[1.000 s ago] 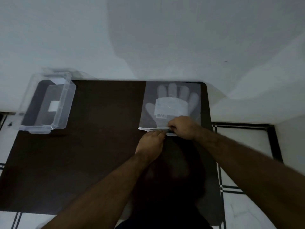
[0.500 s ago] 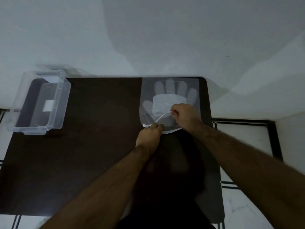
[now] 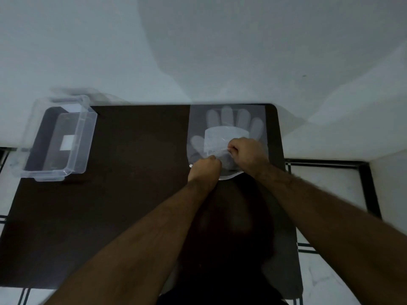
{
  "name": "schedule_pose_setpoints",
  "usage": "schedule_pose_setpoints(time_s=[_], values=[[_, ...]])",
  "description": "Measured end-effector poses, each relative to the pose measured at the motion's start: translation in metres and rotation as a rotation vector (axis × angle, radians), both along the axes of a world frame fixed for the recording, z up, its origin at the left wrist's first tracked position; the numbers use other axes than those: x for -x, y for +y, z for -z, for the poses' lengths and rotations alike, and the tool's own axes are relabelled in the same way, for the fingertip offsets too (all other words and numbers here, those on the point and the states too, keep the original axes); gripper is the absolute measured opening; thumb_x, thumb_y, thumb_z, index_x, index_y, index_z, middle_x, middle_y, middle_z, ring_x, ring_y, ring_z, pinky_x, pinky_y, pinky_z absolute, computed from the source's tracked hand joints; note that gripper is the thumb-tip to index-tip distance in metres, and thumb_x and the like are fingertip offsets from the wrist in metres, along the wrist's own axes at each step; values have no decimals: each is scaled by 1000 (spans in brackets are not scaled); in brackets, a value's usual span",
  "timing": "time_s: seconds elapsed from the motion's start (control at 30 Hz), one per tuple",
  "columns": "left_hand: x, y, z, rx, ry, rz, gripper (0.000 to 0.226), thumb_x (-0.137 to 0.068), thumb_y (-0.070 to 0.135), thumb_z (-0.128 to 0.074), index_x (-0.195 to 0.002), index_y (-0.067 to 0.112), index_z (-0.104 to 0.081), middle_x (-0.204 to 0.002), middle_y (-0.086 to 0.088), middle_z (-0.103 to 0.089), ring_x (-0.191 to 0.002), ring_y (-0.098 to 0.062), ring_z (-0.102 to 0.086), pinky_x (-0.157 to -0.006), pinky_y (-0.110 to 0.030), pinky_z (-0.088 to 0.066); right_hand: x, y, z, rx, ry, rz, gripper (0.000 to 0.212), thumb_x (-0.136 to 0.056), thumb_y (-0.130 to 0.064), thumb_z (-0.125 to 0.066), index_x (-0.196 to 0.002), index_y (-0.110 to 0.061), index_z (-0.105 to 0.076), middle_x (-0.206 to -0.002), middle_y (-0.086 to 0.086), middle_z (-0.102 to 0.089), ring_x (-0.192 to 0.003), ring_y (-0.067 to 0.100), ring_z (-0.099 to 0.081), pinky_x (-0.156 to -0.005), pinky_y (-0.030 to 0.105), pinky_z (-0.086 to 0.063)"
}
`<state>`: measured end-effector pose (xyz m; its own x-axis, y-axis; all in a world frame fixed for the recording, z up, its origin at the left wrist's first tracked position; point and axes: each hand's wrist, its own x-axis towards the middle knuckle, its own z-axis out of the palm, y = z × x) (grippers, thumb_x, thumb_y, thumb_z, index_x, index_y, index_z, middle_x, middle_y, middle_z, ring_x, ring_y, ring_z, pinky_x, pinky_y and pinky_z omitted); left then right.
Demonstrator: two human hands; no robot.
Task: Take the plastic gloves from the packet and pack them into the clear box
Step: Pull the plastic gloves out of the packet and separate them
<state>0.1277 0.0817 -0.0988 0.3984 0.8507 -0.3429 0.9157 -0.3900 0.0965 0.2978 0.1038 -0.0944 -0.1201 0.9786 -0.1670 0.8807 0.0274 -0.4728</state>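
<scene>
A clear packet [image 3: 228,119] of plastic gloves lies flat at the far right of the dark table [image 3: 123,194], with a pale hand shape and a white label showing through it. My left hand [image 3: 206,168] pinches the packet's near edge and holds it down. Just to its right, my right hand [image 3: 247,154] grips the upper layer of the packet's mouth, lifted above the lower edge. The gloves lie inside the packet. The clear box [image 3: 59,137] stands open at the table's far left corner, away from both hands.
A white wall runs along the table's far edge. Pale floor tiles with dark lines show to the right and left of the table. My shadow falls over the near middle of the table.
My right hand has pulled the packet's top layer up and away from me, widening the mouth. My left hand stays pinned on the near edge.
</scene>
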Motion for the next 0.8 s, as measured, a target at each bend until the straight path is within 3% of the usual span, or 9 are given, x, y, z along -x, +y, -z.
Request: schedule_pose_setpoints(time_s=[0.27, 0.4, 0.53, 0.6, 0.63, 0.7, 0.8], values=[[2, 5, 4, -15, -34, 84, 20, -109, 13, -52, -121, 11, -67, -123, -10, -66, -100, -29, -72, -80, -42, -60, -1, -2, 5, -37, 28, -7, 20, -105, -24, -57, -94, -15, -71, -87, 4, -69, -82, 23, -64, -80, 44, -56], [5, 9, 2, -53, -59, 110, 20, -108, 13, -51, -119, 10, -66, -122, -10, -66, -97, -29, -71, -73, -39, -52, -2, 0, 7, -30, 56, -39, 19, -104, -24, -60, -95, -14, -73, -88, 4, -72, -84, 21, -64, -84, 47, -57], [6, 9, -3, -82, -81, 138, 22, -109, 16, -49, -123, 10, -64, -121, -9, -66, -96, -28, -70, -70, -37, -46, -6, 4, 10, -94, 35, -66, 42, -102, -47, -56, -92, -14, -79, -87, 5, -74, -84, 21, -65, -84, 45, -56], [8, 7, -6, -77, -90, 159, 21, -108, 17, -50, -122, 10, -65, -120, -9, -66, -95, -28, -70, -69, -37, -46, -5, 9, 12, -99, 81, -3, 52, -101, -57, -48, -106, -16, -81, -106, 8, -75, -101, 25, -66, -98, 47, -52], [9, 6, -8, -73, -97, 170, 20, -107, 17, -52, -121, 10, -65, -120, -9, -66, -94, -27, -69, -69, -36, -45, -4, 13, 12, -38, 88, 33, 57, -100, -63, -42, -120, -21, -77, -125, 8, -72, -118, 28, -63, -108, 50, -47], [12, 3, -12, -74, -112, 182, 20, -106, 16, -53, -119, 9, -66, -120, -10, -66, -93, -27, -69, -70, -36, -46, 0, 20, 12, 165, 23, 62, 67, -101, -71, -30, -152, -34, -55, -164, 5, -47, -152, 32, -39, -125, 57, -29], [14, -5, -16, -82, -103, 193, 22, -105, 14, -51, -120, 8, -67, -119, -10, -66, -94, -29, -68, -69, -37, -46, 1, 25, 8, 357, -141, -24, 66, -107, -69, -18, -166, -42, -24, -180, -1, -9, -165, 32, -8, -129, 65, -8]])
